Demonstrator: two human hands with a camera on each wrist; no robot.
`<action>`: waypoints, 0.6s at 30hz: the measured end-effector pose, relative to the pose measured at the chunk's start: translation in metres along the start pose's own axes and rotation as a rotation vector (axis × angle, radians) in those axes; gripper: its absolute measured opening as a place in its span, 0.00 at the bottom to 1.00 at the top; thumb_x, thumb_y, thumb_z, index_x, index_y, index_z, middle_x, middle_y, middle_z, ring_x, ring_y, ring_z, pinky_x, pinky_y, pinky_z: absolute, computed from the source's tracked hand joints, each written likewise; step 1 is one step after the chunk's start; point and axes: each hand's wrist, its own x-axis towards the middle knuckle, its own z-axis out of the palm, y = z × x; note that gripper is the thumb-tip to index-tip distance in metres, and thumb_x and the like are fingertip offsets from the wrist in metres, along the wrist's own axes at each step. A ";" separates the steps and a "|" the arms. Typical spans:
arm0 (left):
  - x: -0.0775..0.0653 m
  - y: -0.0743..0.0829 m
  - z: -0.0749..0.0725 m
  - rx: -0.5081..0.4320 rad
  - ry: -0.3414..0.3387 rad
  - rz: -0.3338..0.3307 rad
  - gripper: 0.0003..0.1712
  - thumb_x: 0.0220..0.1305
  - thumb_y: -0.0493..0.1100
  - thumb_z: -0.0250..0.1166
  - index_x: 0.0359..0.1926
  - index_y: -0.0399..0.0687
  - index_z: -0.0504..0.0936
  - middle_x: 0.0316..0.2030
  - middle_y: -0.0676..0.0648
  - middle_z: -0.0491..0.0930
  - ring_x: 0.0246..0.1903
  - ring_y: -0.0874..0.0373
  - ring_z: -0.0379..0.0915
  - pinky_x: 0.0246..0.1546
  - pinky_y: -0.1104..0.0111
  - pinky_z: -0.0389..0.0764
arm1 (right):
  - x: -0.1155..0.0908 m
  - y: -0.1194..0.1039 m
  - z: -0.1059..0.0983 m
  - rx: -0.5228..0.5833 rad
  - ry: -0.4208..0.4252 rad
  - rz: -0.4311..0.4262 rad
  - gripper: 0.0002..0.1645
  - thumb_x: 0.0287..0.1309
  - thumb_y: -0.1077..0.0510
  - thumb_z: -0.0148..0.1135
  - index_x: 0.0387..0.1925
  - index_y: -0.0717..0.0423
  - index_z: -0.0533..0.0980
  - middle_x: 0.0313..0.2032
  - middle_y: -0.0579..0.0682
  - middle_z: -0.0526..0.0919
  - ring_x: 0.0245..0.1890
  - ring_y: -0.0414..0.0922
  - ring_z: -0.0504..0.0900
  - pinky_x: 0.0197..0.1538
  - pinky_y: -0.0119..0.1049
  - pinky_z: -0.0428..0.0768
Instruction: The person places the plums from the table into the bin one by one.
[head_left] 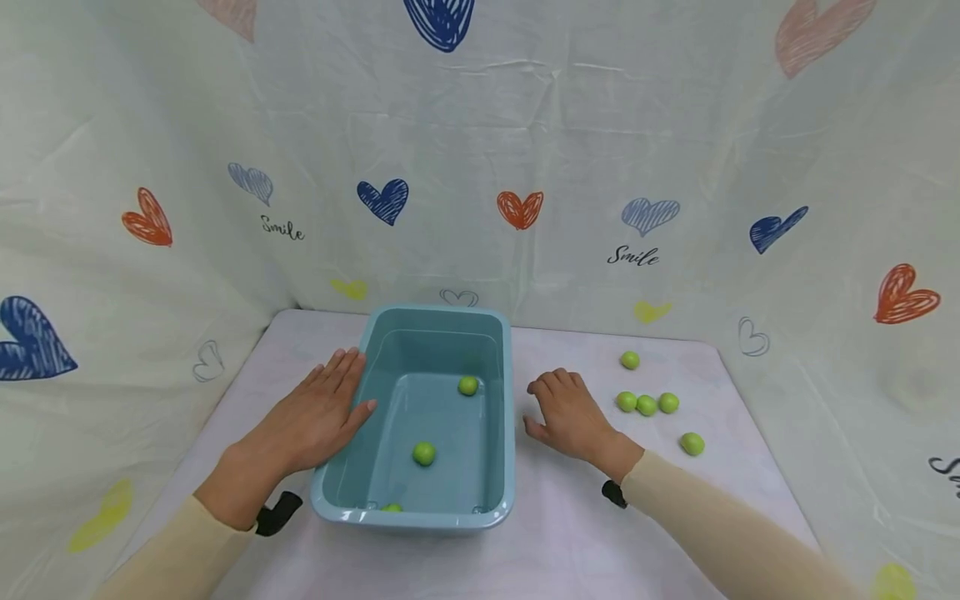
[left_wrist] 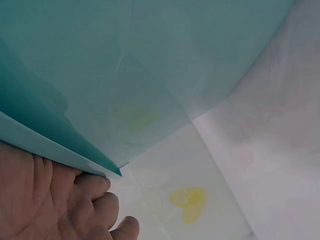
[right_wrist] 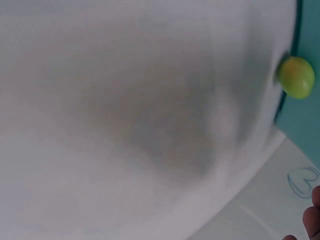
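Straight fingers of my left hand (head_left: 318, 417) rest along the left rim of a blue-green plastic basin (head_left: 322, 500). In the left wrist view, the palm and fingers (left_wrist: 45, 195) lie just under the basin's rim. Inside the basin lie small round green fruits: one fruit (head_left: 468, 385) far right, another (head_left: 423, 453) nearer, a third (head_left: 392, 507) partly hidden by the near wall. My right hand (head_left: 573, 417) is right of the basin, fingers loosely bent. In the right wrist view, a green fruit (right_wrist: 296, 77) appears against the basin's side, apart from the visible fingertips (right_wrist: 312, 220).
Several more green fruits lie on the right of the white table (head_left: 570, 542): one fruit (head_left: 630, 360) at the back, a row with a middle fruit (head_left: 647, 406), and another fruit (head_left: 692, 443) nearer. A heart-printed curtain (head_left: 450, 125) surrounds the table's back and sides.
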 end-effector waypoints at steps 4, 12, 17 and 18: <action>-0.001 0.000 -0.001 0.003 0.004 0.001 0.44 0.82 0.56 0.52 0.80 0.27 0.53 0.81 0.28 0.52 0.81 0.30 0.46 0.78 0.37 0.56 | -0.007 -0.008 0.020 -0.002 -0.038 -0.060 0.27 0.60 0.42 0.73 0.51 0.56 0.80 0.45 0.49 0.81 0.48 0.48 0.76 0.55 0.46 0.77; -0.001 0.001 -0.001 0.004 0.011 0.002 0.43 0.82 0.55 0.53 0.80 0.27 0.54 0.81 0.29 0.53 0.81 0.30 0.47 0.78 0.37 0.57 | -0.002 -0.020 0.037 -0.051 -0.024 -0.150 0.29 0.60 0.36 0.73 0.48 0.54 0.80 0.41 0.48 0.82 0.45 0.48 0.76 0.51 0.44 0.76; -0.001 0.001 -0.001 0.005 0.011 0.006 0.43 0.82 0.55 0.52 0.80 0.27 0.54 0.81 0.29 0.53 0.81 0.31 0.47 0.78 0.38 0.57 | 0.000 -0.022 0.042 -0.046 -0.041 -0.186 0.29 0.60 0.37 0.74 0.52 0.52 0.79 0.41 0.47 0.81 0.44 0.47 0.76 0.51 0.44 0.76; -0.001 0.001 -0.001 0.003 0.010 0.007 0.43 0.82 0.55 0.52 0.80 0.27 0.54 0.81 0.29 0.52 0.81 0.31 0.46 0.78 0.38 0.57 | 0.001 -0.022 0.043 -0.047 -0.042 -0.192 0.28 0.60 0.38 0.74 0.51 0.51 0.79 0.41 0.47 0.81 0.43 0.47 0.76 0.51 0.44 0.77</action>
